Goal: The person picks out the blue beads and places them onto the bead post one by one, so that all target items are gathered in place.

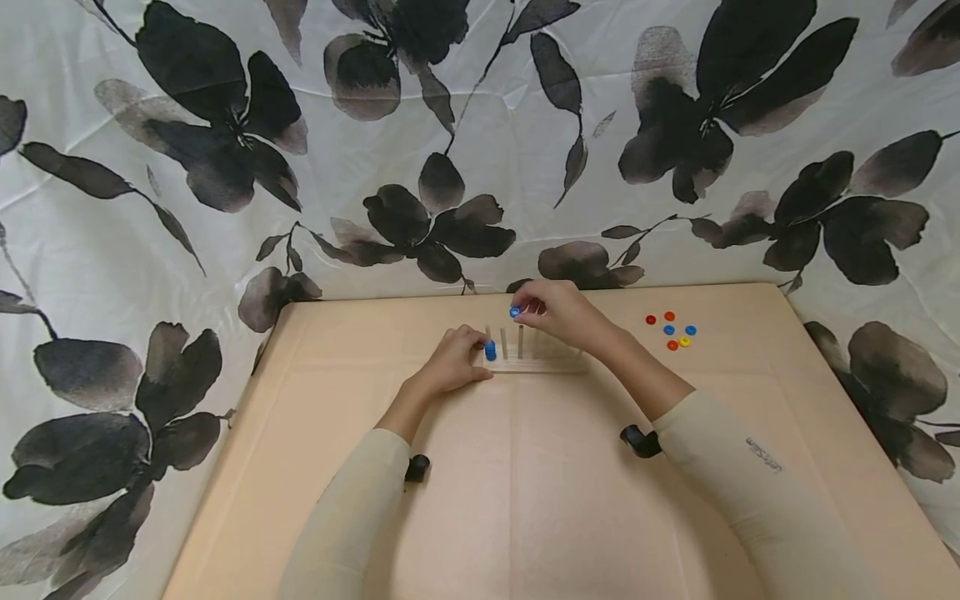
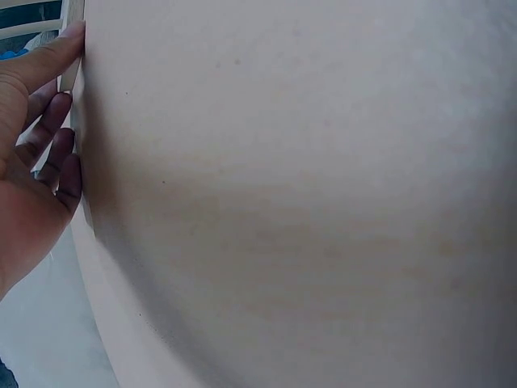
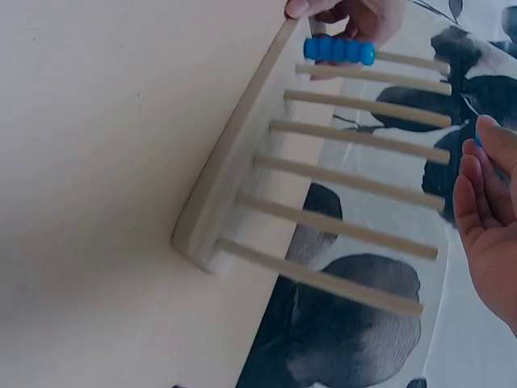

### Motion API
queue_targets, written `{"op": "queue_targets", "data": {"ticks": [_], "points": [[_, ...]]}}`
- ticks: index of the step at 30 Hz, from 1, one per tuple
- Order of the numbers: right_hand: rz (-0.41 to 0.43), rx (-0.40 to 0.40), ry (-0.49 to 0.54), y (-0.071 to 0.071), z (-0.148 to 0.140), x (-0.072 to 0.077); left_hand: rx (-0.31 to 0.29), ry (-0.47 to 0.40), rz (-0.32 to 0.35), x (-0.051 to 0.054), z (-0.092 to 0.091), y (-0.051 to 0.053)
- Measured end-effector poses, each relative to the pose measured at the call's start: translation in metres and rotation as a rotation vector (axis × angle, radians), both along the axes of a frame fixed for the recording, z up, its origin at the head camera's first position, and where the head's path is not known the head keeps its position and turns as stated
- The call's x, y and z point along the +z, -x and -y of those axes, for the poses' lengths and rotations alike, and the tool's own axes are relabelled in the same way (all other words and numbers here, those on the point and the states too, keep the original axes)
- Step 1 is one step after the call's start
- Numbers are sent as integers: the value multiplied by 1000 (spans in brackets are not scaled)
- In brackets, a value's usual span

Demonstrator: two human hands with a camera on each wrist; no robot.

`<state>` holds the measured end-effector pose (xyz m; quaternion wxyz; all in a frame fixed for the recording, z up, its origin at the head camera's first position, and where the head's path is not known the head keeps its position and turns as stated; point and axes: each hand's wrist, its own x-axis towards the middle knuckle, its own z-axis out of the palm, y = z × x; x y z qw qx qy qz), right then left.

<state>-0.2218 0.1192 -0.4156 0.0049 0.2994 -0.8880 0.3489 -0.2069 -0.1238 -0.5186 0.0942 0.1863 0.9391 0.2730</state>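
Observation:
A wooden peg board (image 1: 536, 367) lies near the table's far edge, a row of thin upright pegs (image 3: 355, 180) along its base. My left hand (image 1: 450, 362) grips its left end, thumb at the front edge. Several blue beads (image 3: 338, 51) are stacked low on the leftmost peg, beside those fingers; the other pegs look bare in the right wrist view. Above the pegs, my right hand (image 1: 561, 313) pinches one blue bead (image 1: 515, 312) between thumb and fingertips, apart from the board. In the right wrist view the fingers mostly hide that bead.
To the right of the board, loose red beads (image 1: 670, 316), blue beads (image 1: 690, 331) and a yellow bead (image 1: 684, 342) lie scattered on the tan table (image 1: 480, 500). A floral cloth (image 1: 480, 125) hangs behind the table's far edge.

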Motion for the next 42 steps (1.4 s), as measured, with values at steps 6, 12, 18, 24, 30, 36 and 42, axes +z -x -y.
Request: {"op": "queue_targets", "data": {"ticks": [6,12,18,24,30,36,42], "points": [[5,21,-55,4,15,2,-7,6,-5,1,0,1],[-23,44,-87,6,28,0,-10,-3,-14,2,0,2],[-18,82,-107,5,39,-2,0,-17,-22,2,1,1],[-9,95,-139,3,44,-3,-5,-17,-16,4,1,0],[16,88,-150,2,44,-8,-5,-16,-11,4,1,0],[16,81,-138,3,43,-12,-1,-16,-2,3,0,-1],[22,75,-130,4,43,-15,2,-18,1,2,0,-1]]}}
